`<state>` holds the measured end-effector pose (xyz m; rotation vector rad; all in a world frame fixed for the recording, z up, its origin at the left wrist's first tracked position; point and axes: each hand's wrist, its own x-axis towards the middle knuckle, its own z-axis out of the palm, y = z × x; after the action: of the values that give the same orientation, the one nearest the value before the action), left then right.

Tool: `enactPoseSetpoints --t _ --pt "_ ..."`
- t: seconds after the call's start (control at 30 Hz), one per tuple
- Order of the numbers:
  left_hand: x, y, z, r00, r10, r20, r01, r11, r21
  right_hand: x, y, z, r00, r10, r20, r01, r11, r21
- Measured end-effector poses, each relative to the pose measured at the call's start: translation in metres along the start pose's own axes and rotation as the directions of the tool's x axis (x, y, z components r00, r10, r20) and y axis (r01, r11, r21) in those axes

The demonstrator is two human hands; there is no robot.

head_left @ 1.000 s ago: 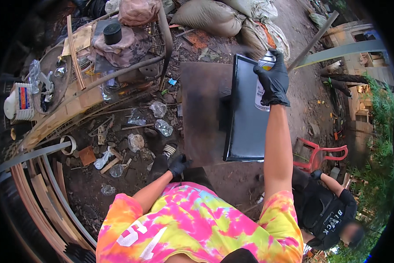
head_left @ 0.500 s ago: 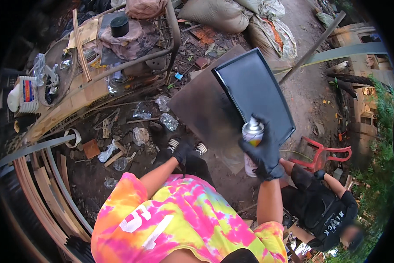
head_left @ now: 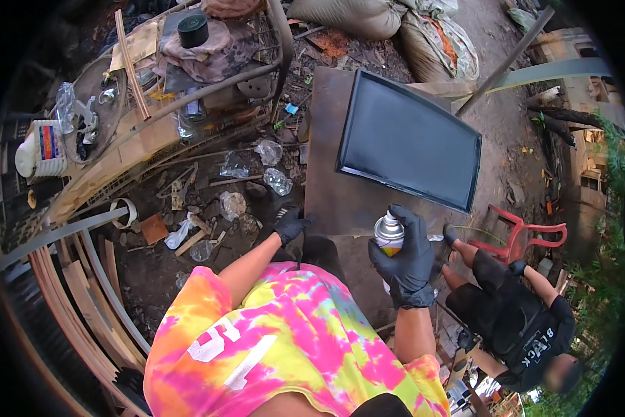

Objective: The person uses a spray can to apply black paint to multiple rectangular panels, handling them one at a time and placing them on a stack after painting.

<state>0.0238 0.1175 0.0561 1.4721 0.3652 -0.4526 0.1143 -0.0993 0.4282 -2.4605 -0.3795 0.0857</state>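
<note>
- Nearest to us, our right hand (head_left: 404,260), in a black glove, has its fingers clamped around a spray can (head_left: 389,233), held upright with its silver top uppermost.
- Our left hand (head_left: 289,225), also in a black glove, hangs low on the left; we cannot tell whether its fingers are apart or together, and it holds nothing that we can see.
- Just beyond the can lies a brown board (head_left: 333,187) that serves as the bench, its near edge close to both hands.
- On the board rests a black rectangular panel (head_left: 406,142) with a raised rim, tilted so that its right corner reaches past the board's right edge; the can is just short of its near edge.
- To the right, another person in dark clothes (head_left: 521,333) crouches beside a red plastic chair (head_left: 528,240) tipped on the ground.
- To the left of the board, the dirt ground (head_left: 222,208) is strewn with clear plastic scraps and wood offcuts.
- Farther left stands a cluttered rack (head_left: 166,104), with a black cylinder (head_left: 193,30) on top.
- At the far edge lie stuffed sacks (head_left: 368,17).
</note>
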Motion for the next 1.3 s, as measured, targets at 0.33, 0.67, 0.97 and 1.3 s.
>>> enactPoseSetpoints --t 0.33,0.67,0.97,1.3 --pt "0.0 -0.025 0.03 0.985 -0.138 0.107 0.112 0.969 0.222 0.003 0.005 0.007 0.999 0.01 -0.051 -0.007 0.998 0.057" --pt "-0.013 0.004 0.039 0.985 -0.096 0.141 0.073 0.985 0.159 0.074 0.0 0.012 0.999 -0.03 -0.041 0.031 0.999 0.028" --pt "-0.026 0.029 0.042 0.98 -0.128 0.149 0.101 0.979 0.176 0.161 0.001 0.027 0.983 -0.156 -0.101 0.158 0.987 0.014" --pt "-0.03 0.043 0.075 0.944 -0.185 0.274 0.04 0.887 0.459 0.188 -0.022 0.017 0.97 -0.171 -0.171 0.169 0.985 -0.029"
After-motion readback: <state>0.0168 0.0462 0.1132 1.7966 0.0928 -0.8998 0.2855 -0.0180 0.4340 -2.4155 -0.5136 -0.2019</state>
